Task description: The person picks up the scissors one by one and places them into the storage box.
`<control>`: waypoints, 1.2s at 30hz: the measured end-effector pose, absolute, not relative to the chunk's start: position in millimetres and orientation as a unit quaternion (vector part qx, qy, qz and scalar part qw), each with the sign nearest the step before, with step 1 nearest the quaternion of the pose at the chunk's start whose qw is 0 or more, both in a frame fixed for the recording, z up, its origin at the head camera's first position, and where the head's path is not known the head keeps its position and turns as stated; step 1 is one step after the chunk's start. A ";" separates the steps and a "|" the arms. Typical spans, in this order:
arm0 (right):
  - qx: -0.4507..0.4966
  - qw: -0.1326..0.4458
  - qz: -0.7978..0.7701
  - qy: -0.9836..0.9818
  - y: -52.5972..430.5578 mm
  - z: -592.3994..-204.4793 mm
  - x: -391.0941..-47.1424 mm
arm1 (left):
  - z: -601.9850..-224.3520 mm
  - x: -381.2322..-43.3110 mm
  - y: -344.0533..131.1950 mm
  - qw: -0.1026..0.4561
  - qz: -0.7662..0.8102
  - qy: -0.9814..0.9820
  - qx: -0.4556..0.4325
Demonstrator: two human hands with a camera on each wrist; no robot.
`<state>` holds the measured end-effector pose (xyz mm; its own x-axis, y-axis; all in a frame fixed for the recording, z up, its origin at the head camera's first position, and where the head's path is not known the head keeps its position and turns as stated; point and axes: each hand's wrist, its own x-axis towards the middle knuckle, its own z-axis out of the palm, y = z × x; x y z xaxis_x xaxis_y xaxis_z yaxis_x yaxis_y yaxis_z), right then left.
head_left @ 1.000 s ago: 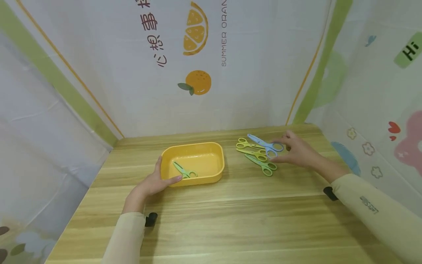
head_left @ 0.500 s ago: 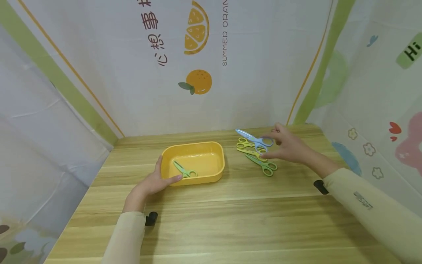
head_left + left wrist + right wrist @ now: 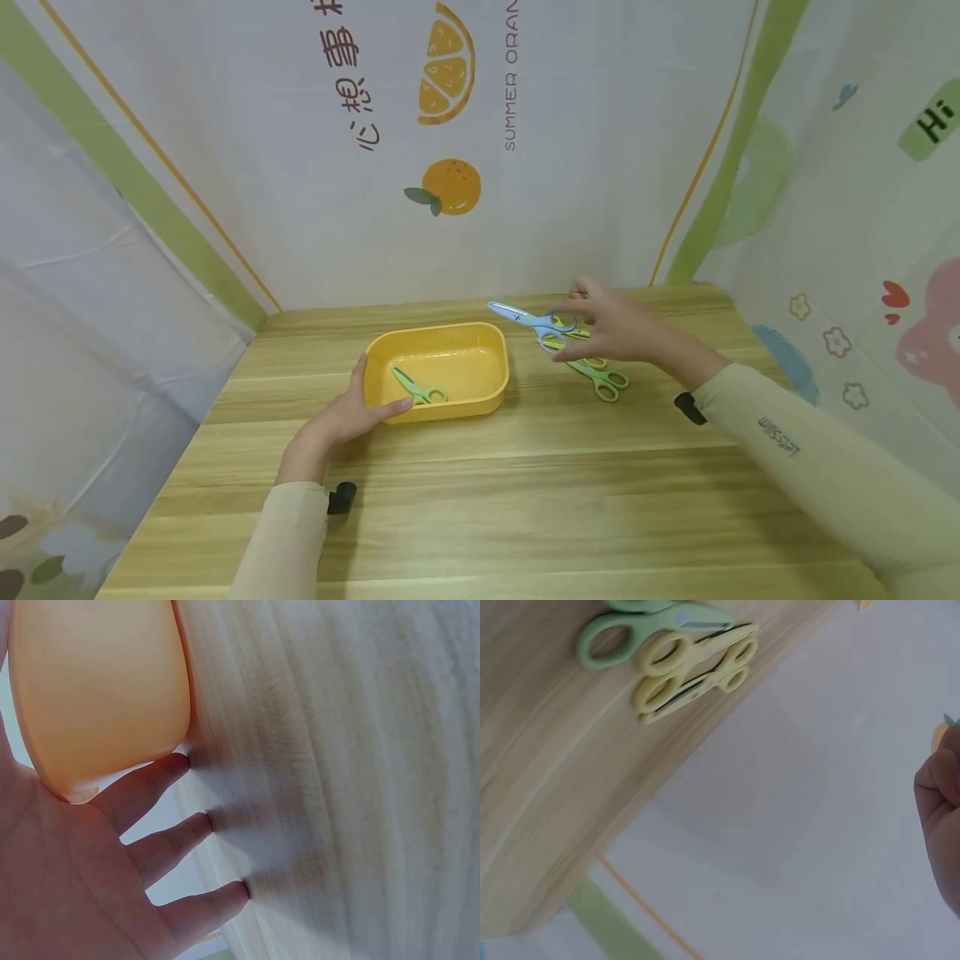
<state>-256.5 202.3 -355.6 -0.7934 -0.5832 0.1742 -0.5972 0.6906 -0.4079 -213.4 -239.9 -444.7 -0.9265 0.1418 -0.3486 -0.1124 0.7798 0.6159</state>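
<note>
My left hand [image 3: 348,417] holds the near left corner of a yellow plastic box [image 3: 480,407], thumb over the near rim. In the left wrist view its other fingers [image 3: 169,847] are spread, tips down at the table. A pair of small green scissors [image 3: 411,382] lies inside the box. My right hand [image 3: 618,327] pinches blue scissors [image 3: 525,318] by the handle loops, raised between the box and a group of scissors, blades pointing left. Behind that hand lie green scissors [image 3: 606,383] and two yellow pairs of scissors [image 3: 694,656], partly hidden in the head view.
The wooden table [image 3: 480,500] runs back to a white printed curtain [image 3: 570,208], with more cloth at both sides. The loose scissors lie right of the box, near the table's back edge.
My right hand has carried the blue scissors leftward, from above the scissors group toward the box. The left hand and the box have stayed in place.
</note>
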 end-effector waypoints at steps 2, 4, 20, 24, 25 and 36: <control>0.334 0.013 0.216 -0.918 193.5 -354.8 -258.5 | -444.4 -213.4 -240.4 0.192 0.332 0.923 0.007; 0.346 0.011 0.203 -0.916 185.5 -354.7 -260.9 | -444.0 -213.6 -240.8 0.194 0.329 0.924 0.006; 0.397 -0.077 0.182 -0.896 137.6 -369.2 -286.0 | -444.7 -215.4 -239.9 0.195 0.312 0.930 0.013; 0.415 -0.136 0.196 -0.878 124.2 -371.5 -292.7 | -446.2 -213.6 -238.4 0.195 0.321 0.927 0.011; 0.416 -0.147 0.197 -0.876 120.9 -372.4 -293.8 | -446.6 -213.4 -237.9 0.194 0.321 0.927 0.011; 0.402 -0.194 0.195 -0.873 92.1 -386.8 -309.8 | -444.7 -215.8 -240.5 0.198 0.332 0.922 0.011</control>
